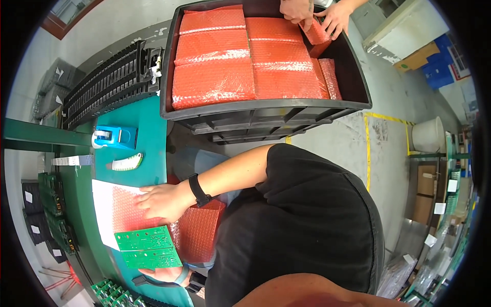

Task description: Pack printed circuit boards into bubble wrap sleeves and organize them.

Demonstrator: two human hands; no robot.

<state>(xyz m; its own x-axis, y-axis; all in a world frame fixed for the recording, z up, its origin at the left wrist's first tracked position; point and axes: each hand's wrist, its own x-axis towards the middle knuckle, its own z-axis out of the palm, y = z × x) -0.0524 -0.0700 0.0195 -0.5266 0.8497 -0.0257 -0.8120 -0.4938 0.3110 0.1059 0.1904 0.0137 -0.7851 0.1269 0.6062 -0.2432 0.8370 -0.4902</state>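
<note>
Head view: at the green desk's (148, 128) near edge, the right hand (161, 200), fingers spread, presses flat on red bubble wrap (123, 212) over white paper. Just beside it, the left hand (166, 275) holds two green circuit boards (147, 246), not yet wrapped; its fingers are hidden, so I cannot tell their state. A black crate (266, 110) past the desk's far edge is nearly full of red wrapped bundles (215, 82), where another person's hands (317, 15) tuck one in.

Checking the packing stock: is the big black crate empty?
No. The black crate is packed with red bubble-wrap pouches lying in rows, and another person's hands are adding one more.
</note>
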